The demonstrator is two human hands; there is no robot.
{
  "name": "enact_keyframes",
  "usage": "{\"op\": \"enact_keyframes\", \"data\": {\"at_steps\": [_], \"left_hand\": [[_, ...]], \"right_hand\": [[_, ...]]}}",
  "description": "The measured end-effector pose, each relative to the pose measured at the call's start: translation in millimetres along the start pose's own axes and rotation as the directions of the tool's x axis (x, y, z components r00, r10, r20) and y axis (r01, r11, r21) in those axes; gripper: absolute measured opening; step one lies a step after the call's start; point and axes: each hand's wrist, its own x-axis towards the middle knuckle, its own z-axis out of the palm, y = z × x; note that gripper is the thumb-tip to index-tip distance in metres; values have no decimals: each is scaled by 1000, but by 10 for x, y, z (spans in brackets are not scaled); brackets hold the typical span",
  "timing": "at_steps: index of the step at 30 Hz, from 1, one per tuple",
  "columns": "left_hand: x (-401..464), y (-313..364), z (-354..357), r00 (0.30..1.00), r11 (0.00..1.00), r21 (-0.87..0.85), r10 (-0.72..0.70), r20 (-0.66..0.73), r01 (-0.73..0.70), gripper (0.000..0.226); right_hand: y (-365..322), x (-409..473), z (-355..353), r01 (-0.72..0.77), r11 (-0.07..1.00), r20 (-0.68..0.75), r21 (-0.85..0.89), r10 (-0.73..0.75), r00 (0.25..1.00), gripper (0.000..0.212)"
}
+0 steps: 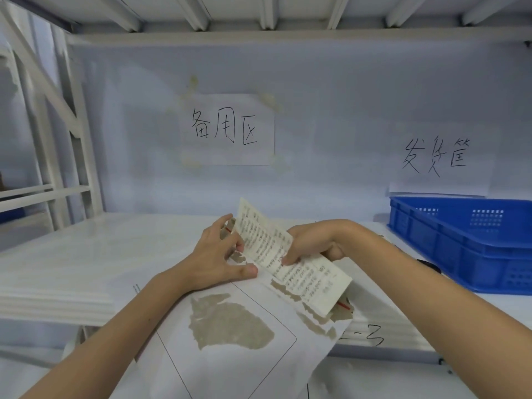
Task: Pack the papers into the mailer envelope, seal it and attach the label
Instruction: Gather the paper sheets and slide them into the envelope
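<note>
White scuffed paper mailer envelope [230, 335]: our left hand [218, 254] is pinching its mouth while our right hand [313, 243] is clasping folded printed papers [288, 254] above it; they risk snagging the torn edge.

A packing or dispatch station in a stockroom is suggested: a white metal shelving frame [72, 156] is seen at the left, handwritten zone signs [229, 129] are taped to the far wall, and a blue plastic crate [466, 243] is set at the right on the white worktop [86, 254].

Two bare forearms, sleeveless to the frame edge; left grip [218, 251] and right grip [313, 243] ungloved, ringless.
</note>
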Motion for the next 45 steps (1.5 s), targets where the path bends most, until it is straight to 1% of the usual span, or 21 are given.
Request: {"op": "enact_keyframes", "data": {"at_steps": [3,5,7,8,9,11,13,15,18,20,22,24,26,27,30,31,33,38,41,43,45], "left_hand": [[-31,25,-40,1000,1000,24,2,-22,-1,55],[-73,4,-128,998,991,119,-61,20,58,69],[-144,-53,-272,975,940,288,-212,69,184,96],[-190,-89,-345,950,895,367,-303,82,254,103],[-242,-131,-408,920,852,424,-380,98,307,103],[-367,-219,-498,873,815,473,-457,169,335,103],[-483,-272,-531,848,836,448,-461,263,316,108],[-551,-290,-501,847,861,411,-438,301,300,105],[-559,-279,-439,888,879,386,-391,243,281,100],[-544,-272,-422,902,891,363,-368,225,273,103],[-532,-287,-427,905,899,339,-362,222,277,113],[-527,-319,-435,907,905,317,-361,216,285,124],[-519,-334,-434,910,908,309,-356,212,283,126],[-513,-337,-433,910,908,311,-354,214,280,126],[-494,-332,-421,911,906,326,-351,217,271,124],[-492,-329,-418,912,906,326,-349,215,270,125],[-491,-325,-415,914,908,313,-349,204,277,123],[-492,-298,-424,915,916,278,-350,201,289,110],[-490,-302,-439,911,918,267,-354,212,295,120],[-482,-296,-444,910,917,277,-351,222,286,131],[-480,-282,-447,906,916,282,-353,232,285,135]], "right_hand": [[-38,128,92,6,995,11,96,-7,1000,37],[-29,172,86,-14,988,15,151,12,1000,37],[-9,187,48,-15,981,-7,195,17,1000,35],[4,187,25,-5,978,-43,207,14,999,33],[27,187,1,9,978,-90,209,10,996,30],[66,190,-14,31,980,-180,197,5,984,23],[92,201,9,46,983,-220,178,-6,975,18],[72,212,53,42,988,-210,151,-10,978,20],[-26,266,113,15,1000,-165,16,-12,986,30],[-95,303,167,4,1000,-92,3,-4,996,29],[-122,328,191,8,997,1,80,-8,1000,24],[-92,348,167,-7,972,94,234,-15,995,24],[-48,363,135,-24,929,117,369,-21,993,25],[-34,369,123,-9,923,66,385,-18,998,25],[-7,403,140,68,951,-167,303,-18,986,25],[-5,416,152,77,955,-193,286,-21,981,28],[-12,424,189,68,964,-183,258,-20,983,31],[-73,425,284,33,940,-55,340,-15,998,34],[-70,362,291,1,889,52,458,-28,998,35],[-63,313,300,-33,827,131,562,-50,990,35],[-68,279,330,-63,761,189,646,-80,979,31]]}}
